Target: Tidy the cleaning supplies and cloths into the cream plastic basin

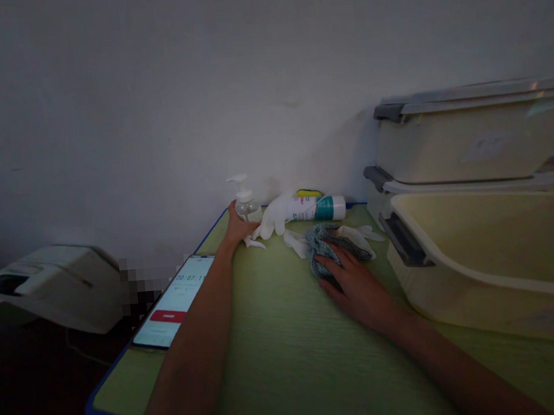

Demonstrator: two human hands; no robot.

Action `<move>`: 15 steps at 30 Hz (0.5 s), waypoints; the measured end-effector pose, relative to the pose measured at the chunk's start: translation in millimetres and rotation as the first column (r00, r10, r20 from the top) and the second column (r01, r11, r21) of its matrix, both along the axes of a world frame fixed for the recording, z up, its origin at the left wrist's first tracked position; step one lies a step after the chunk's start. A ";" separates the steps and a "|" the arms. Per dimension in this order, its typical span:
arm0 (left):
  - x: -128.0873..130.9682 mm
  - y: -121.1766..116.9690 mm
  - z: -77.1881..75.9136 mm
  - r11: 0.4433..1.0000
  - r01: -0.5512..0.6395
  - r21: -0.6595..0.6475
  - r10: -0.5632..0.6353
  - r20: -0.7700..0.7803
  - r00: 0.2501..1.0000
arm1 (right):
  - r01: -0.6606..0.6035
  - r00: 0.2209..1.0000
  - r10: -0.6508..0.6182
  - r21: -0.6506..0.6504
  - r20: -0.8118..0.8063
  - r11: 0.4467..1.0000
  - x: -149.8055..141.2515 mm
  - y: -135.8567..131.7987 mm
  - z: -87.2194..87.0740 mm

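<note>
At the far end of the green table, my left hand (239, 227) is wrapped round the lower part of a clear pump bottle (245, 207) with a white pump head. The bottle stands upright, and part of it is hidden by my fingers. My right hand (352, 280) has its fingers on a crumpled grey-blue cloth (318, 235). White gloves (277, 215) lie beside the bottle, and more thin white material (297, 242) shows around the cloth. Behind them a white and teal tube (322, 208) rests on its side, with a yellow item (308, 193) at its back.
A phone (170, 310) showing a running timer lies at the table's left edge, under my left forearm. Cream storage boxes stand on the right: an open one (425, 298) in front, a lidded stack (430, 144) behind. A white appliance (79, 287) is left of the table.
</note>
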State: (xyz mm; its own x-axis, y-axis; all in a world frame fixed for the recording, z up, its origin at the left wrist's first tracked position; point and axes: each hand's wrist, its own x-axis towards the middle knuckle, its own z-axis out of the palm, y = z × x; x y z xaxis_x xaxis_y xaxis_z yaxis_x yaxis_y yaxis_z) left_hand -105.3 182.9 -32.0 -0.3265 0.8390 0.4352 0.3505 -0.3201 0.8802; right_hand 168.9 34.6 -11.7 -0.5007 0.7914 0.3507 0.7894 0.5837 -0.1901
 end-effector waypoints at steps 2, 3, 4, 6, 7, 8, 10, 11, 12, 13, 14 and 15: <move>1.1 -0.9 0.3 0.999 0.035 -0.003 -0.035 0.000 0.999 | 0.005 1.000 -0.005 -0.003 -0.003 1.000 0.2 0.6 -0.7; 1.9 -0.9 0.2 0.999 0.034 -0.002 -0.034 0.000 0.999 | 0.007 1.000 -0.007 -0.002 -0.004 1.000 0.5 0.8 -1.1; 3.0 -0.7 -0.1 1.000 0.023 -0.001 -0.023 -0.001 1.000 | 0.006 1.000 -0.006 0.000 -0.006 1.000 0.7 1.0 -1.4; 5.3 -0.3 -0.7 1.000 -0.009 0.009 0.009 -0.007 1.000 | -0.002 1.000 0.002 0.006 -0.006 1.000 1.2 1.0 -1.7; 6.2 -0.4 -0.9 1.000 -0.019 0.016 0.019 -0.012 1.000 | -0.005 1.000 0.005 0.008 -0.004 1.000 1.5 0.9 -1.7; 6.8 -0.8 -1.0 1.000 -0.018 0.022 0.019 -0.019 1.000 | -0.006 1.000 0.006 0.009 -0.002 1.000 1.7 0.7 -1.7; 6.9 -2.6 -0.8 1.000 0.014 0.025 -0.013 -0.031 0.999 | -0.004 1.000 0.004 0.007 0.003 1.000 2.0 0.2 -1.7; 6.5 -3.6 -0.5 0.999 0.037 0.022 -0.037 -0.036 0.999 | -0.004 1.000 0.004 0.007 0.002 1.000 2.0 0.0 -1.7; 6.1 -4.6 -0.2 0.998 0.057 0.017 -0.057 -0.040 0.998 | -0.003 1.000 0.003 0.007 0.000 1.000 2.0 -0.2 -1.6; 5.8 -5.3 0.1 0.998 0.069 0.013 -0.068 -0.043 0.997 | -0.002 1.000 0.002 0.006 -0.004 1.000 1.8 -0.4 -1.4; 5.9 -5.4 0.3 0.998 0.068 0.011 -0.067 -0.046 0.997 | -0.003 1.000 0.003 0.004 -0.007 1.000 1.5 -0.5 -1.0; 6.4 -5.1 0.3 0.998 0.054 0.014 -0.053 -0.049 0.997 | -0.003 1.000 0.003 0.003 -0.011 1.000 1.1 -0.6 -0.6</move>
State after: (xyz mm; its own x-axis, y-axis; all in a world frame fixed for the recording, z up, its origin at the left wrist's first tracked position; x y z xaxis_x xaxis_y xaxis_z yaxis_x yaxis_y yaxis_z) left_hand -98.9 177.7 -31.7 -0.2599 0.8480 0.4619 0.3745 -0.3523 0.8577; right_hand 170.0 34.0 -12.3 -0.4992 0.7889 0.3584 0.7857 0.5865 -0.1968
